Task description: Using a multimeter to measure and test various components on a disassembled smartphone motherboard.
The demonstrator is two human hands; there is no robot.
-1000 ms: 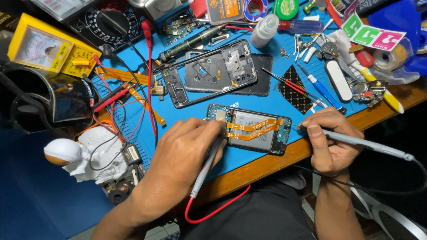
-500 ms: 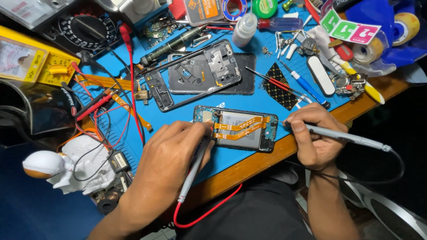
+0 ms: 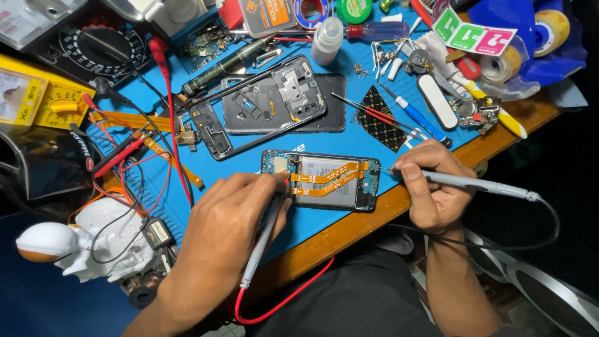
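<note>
Unmoved since half a second ago: both hands, both probes, same contact points on the opened phone [image 3: 321,181].

Left hand [image 3: 228,228], grip clenched pen-fashion round grey test probe [image 3: 265,234], tip down on board at phone's left end, red lead [image 3: 281,302] looping off surface edge below wrist.

Right hand [image 3: 430,187], grip clenched on second grey probe [image 3: 474,184], tip touching phone's right end, dark cable trailing off to the right.

Phone lying flat near front edge of blue mat [image 3: 349,134], back off, orange flex ribbons crossing battery.

Just behind: stripped phone frame [image 3: 274,100] and black back cover. Further back: white dropper bottle [image 3: 327,40], screwdrivers, tape rolls [image 3: 502,62]. Far left: yellow multimeter [image 3: 31,93], tangled red and black leads, white astronaut figurine [image 3: 75,240] at surface corner.
</note>
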